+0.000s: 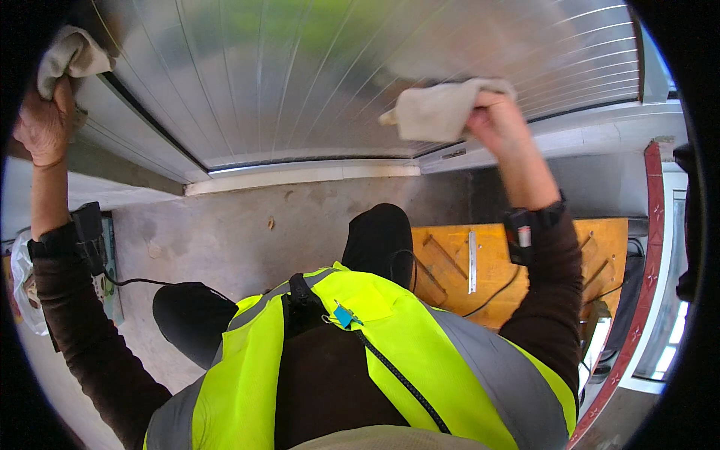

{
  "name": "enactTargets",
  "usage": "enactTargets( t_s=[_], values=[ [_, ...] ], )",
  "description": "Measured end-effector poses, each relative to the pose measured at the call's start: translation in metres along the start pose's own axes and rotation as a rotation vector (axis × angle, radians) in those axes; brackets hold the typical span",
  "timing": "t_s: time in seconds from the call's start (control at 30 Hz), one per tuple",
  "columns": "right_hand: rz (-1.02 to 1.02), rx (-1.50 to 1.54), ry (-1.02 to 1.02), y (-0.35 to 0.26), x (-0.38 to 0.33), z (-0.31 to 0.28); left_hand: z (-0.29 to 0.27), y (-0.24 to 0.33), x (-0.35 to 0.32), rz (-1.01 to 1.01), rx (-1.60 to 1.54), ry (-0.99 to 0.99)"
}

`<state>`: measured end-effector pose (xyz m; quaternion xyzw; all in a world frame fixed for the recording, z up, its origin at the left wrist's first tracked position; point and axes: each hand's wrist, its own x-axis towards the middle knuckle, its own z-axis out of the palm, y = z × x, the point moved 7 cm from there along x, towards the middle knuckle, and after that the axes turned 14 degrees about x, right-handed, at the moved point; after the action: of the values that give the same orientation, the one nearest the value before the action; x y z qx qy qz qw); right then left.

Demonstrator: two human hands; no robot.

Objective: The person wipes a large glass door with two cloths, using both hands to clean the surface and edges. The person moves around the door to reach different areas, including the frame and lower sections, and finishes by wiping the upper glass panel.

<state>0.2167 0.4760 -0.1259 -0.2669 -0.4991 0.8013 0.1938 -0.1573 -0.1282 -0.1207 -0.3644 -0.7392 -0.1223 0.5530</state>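
My right hand (496, 124) is closed on an off-white cloth (435, 111), which lies against the lower part of a shiny ribbed metal panel (300, 82). Slight motion blur softens that hand's fingers. At the far left, my left hand (45, 124) is raised beside the panel's left edge, its fingers wrapped round a second pale cloth (71, 54). That cloth is bunched up above the knuckles and partly cut off by the picture's dark rim. Blurred green and brown reflections show on the panel.
A pale sill (300, 176) runs under the panel above a grey concrete floor (225, 225). On the right lies an orange-yellow wooden board (487, 270) with a metal strip and cables. A red-trimmed edge (643, 285) borders a window. A plastic bag (30, 289) is at left.
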Motion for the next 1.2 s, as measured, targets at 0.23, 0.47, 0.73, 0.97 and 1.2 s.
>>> enactTargets(
  t_s=[0.23, 0.47, 0.73, 0.97, 1.2],
  values=[
    [-0.055, -0.234, 0.017, -0.051, -0.013, 0.000, 0.011, -0.019, -0.017, -0.044, 0.093, -0.144],
    [0.089, -0.225, 0.205, 0.028, 0.022, -0.052, 0.000, -0.014, -0.013, 0.120, 0.790, -0.544],
    [0.232, -0.234, 0.400, 0.180, 0.085, -0.162, -0.063, 0.050, 0.055, 0.143, 0.436, -0.103],
    [0.369, -0.377, 0.371, 0.352, 0.144, -0.253, -0.089, 0.145, 0.098, 0.278, 0.315, 0.161],
    [-0.256, -1.515, -0.596, 0.357, 0.125, -0.222, -0.074, 0.160, 0.091, 0.245, 0.509, -0.091]
  ],
)
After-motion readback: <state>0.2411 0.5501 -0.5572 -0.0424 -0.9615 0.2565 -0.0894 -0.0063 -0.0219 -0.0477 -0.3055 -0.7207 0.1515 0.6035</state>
